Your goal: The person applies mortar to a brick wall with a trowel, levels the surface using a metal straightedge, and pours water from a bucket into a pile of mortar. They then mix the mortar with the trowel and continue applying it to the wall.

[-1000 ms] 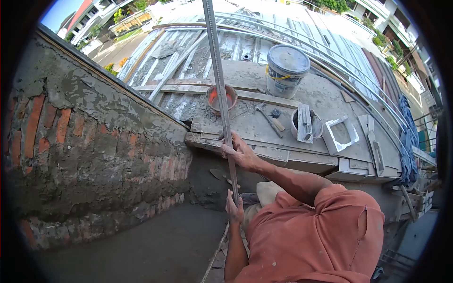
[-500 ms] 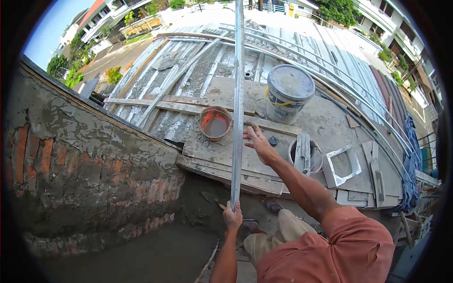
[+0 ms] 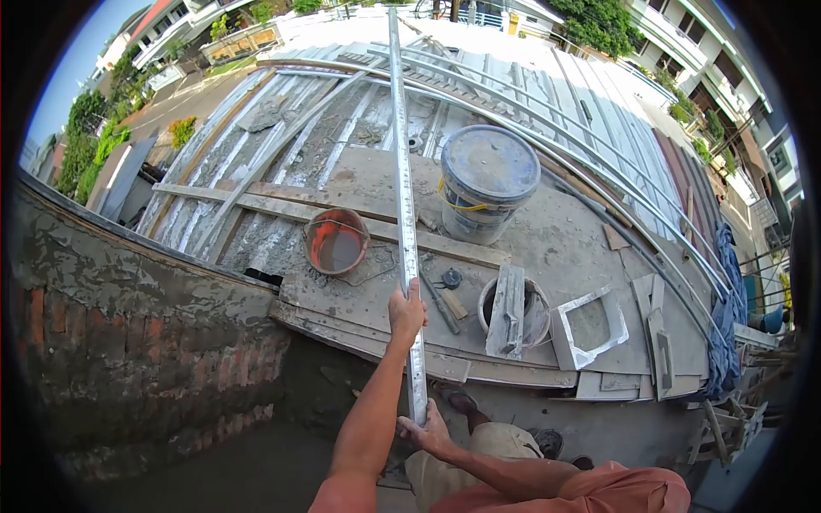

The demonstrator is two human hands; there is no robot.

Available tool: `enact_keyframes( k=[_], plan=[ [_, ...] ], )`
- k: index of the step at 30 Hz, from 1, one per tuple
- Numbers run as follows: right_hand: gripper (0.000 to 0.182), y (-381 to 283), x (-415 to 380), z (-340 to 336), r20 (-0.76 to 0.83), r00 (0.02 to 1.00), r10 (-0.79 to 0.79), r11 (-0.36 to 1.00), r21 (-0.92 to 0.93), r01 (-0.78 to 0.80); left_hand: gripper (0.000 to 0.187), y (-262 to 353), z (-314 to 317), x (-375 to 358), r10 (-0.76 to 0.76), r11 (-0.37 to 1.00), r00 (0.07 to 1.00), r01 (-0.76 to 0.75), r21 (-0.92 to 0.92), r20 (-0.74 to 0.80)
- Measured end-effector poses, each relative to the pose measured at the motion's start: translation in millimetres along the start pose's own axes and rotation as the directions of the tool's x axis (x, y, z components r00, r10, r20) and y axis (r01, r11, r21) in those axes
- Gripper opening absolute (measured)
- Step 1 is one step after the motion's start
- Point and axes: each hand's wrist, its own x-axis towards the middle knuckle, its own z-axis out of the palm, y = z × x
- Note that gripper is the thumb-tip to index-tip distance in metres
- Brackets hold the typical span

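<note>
Bar (image 3: 401, 154) across board edge (image 3: 329, 331) — 2 hands (image 3: 409, 313)

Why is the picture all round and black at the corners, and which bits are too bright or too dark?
In the head view, black edges and bending lines suggest a very wide lens; the far part of the metal roof glares almost white; the brick wall is in dim shade; the metal bar shines.
</note>
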Motion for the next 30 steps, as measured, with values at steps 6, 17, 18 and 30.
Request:
enact_keyframes(
  k=[6,17,18,30],
  plan=[
    [0.046,-63.8,50.9,-11.9,-0.338,0.94,-0.041,0.996,-0.089,0.011,0.049,1.4,5.2,64.9,0.189,0.965,0.958,-0.141,-0.219,0.217],
    [0.036,-144.6,307.3,-61.6,-0.414,0.8,-0.434,0.901,-0.232,0.368,0.041,-290.6,-120.7,-155.5,-0.232,0.972,0.882,0.221,-0.074,-0.41],
    [0.036,-149.1,323.4,-63.8,-0.428,0.782,-0.454,0.891,-0.229,0.392,0.04,-306.7,-120.9,-199.9,-0.306,0.935,0.839,0.354,0.024,-0.449],
    [0.039,-104.5,481.0,-105.1,-0.427,0.791,-0.438,0.899,-0.212,0.383,0.064,-374.2,-48.6,-391.7,-0.802,0.531,0.52,0.846,0.047,-0.294]
  ],
)
